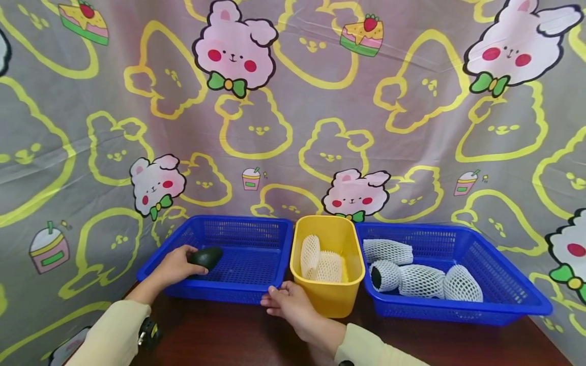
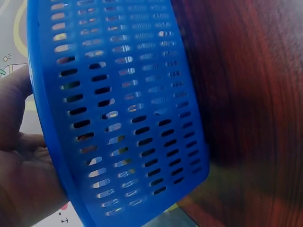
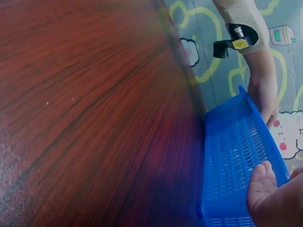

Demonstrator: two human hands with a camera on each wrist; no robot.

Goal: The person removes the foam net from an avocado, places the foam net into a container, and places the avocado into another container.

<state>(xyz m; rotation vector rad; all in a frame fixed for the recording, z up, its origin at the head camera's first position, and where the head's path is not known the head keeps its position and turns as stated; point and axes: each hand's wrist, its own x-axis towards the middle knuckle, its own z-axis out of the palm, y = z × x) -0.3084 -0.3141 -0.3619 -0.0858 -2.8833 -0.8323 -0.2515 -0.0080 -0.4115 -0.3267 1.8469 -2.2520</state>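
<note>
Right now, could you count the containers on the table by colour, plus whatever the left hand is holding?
Blue baskets: 2
Yellow bin: 1
Dark green rounded object: 1
Total: 4

Grey rabbit-print curtain (image 1: 293,109) hanging behind; dark reddish wood-grain table (image 1: 220,330).

Foam nets (image 1: 329,267) in bin (image 1: 326,301) between left basket (image 1: 252,260) and right basket (image 1: 439,311)
</note>
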